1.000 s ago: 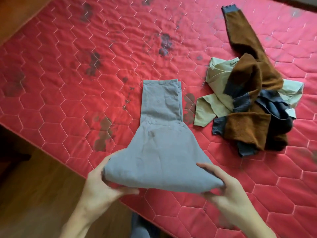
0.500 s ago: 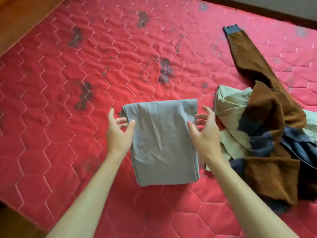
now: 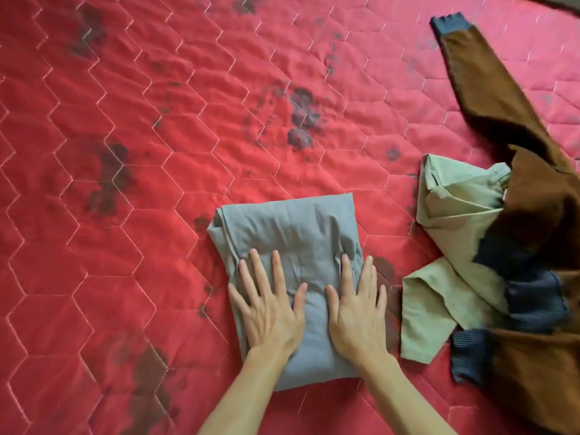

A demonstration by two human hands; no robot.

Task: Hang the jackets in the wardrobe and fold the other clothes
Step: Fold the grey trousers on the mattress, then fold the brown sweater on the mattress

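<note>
A grey garment [image 3: 292,227] lies folded into a compact rectangle on the red quilted bed cover [image 3: 141,215]. My left hand [image 3: 268,306] rests flat on its near left part, fingers spread. My right hand [image 3: 356,309] lies flat beside it on the near right part, fingers spread, the outer fingers reaching the garment's right edge. Neither hand grips anything. To the right lies a heap: a brown jacket with dark blue ribbed cuffs [image 3: 533,221] draped over a pale green garment [image 3: 452,215].
The cover carries several dark stains [image 3: 303,120]. The brown jacket's sleeve [image 3: 470,73] stretches toward the far right corner. A dark strip of the bed's far edge [image 3: 558,0] shows at the top right.
The grey garment was folded over from a long shape into a compact rectangle. My hands went from holding its near end, to its sides, to pressing flat on top.
</note>
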